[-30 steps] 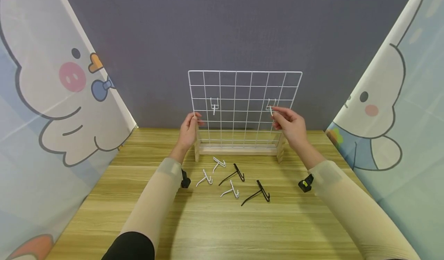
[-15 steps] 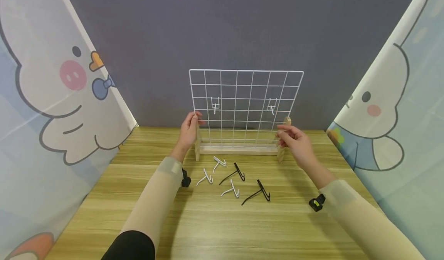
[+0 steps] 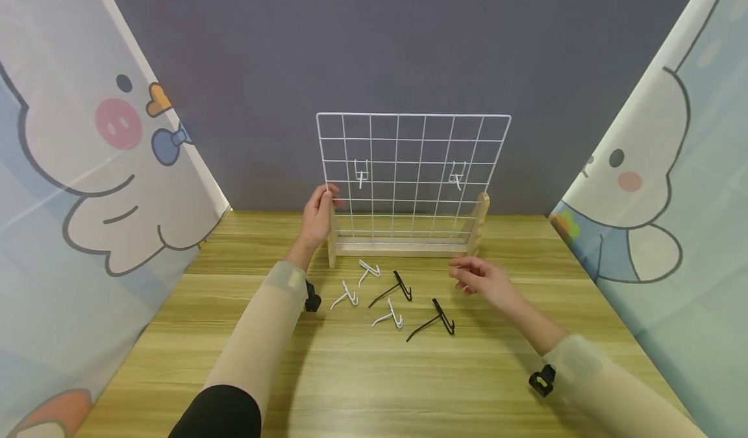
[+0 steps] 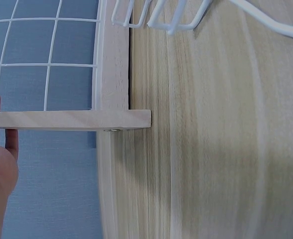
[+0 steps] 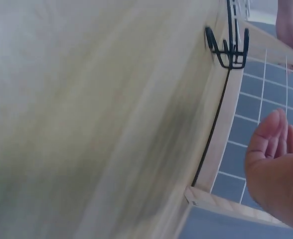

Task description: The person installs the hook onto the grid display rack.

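A white wire grid rack stands upright in a wooden base. My left hand grips its left side at the wooden post; in the left wrist view, fingers of that hand show on both sides of the post. Two white hooks hang on the grid, a left hook and a right hook. My right hand is over the table in front of the base's right end, fingers loosely bent, holding nothing. A black hook lies nearest to it.
On the wood-grain table lie another black hook and three white hooks, including one white hook near the front. A grey panel stands behind, with cartoon-printed sheets along both sides.
My right hand has let go of the right hook on the grid and come down and back towards the table. The left hand has stayed at the rack's left side.
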A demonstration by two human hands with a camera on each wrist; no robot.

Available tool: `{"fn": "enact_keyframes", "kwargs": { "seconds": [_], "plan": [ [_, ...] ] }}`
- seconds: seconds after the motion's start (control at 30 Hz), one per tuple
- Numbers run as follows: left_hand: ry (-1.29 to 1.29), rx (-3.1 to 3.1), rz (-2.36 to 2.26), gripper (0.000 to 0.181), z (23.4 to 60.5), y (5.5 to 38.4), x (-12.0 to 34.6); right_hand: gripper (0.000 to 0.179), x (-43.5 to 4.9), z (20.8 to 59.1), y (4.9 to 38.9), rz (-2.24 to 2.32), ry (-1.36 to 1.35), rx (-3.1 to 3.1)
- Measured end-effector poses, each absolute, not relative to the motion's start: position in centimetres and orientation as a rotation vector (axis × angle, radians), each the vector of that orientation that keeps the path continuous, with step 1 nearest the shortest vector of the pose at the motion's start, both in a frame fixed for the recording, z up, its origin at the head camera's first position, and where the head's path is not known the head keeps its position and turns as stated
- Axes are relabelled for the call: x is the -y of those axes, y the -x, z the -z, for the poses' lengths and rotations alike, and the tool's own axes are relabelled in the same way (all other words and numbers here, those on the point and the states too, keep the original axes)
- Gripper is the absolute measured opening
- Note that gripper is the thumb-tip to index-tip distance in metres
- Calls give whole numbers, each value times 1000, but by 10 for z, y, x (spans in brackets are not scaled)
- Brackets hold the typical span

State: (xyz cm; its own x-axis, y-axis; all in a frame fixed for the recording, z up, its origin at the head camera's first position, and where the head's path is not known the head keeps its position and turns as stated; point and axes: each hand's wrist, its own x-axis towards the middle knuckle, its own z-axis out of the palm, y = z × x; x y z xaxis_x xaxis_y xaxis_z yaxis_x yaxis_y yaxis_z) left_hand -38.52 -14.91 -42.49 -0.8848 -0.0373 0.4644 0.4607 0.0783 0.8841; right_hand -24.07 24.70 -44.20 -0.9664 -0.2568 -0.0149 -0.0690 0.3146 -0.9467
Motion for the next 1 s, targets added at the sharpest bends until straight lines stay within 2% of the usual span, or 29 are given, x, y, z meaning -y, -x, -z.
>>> {"fn": "enact_keyframes", "kwargs": {
  "seconds": [0.43, 1.0],
  "plan": [
    [455, 1979, 1875, 33, 426, 385, 151, 54, -248, 467, 214, 1600, 297, -2262],
    [420, 2010, 1854, 36, 426, 385, 152, 59, -251, 478, 209, 1439, 521, -2190]
  ]
}}
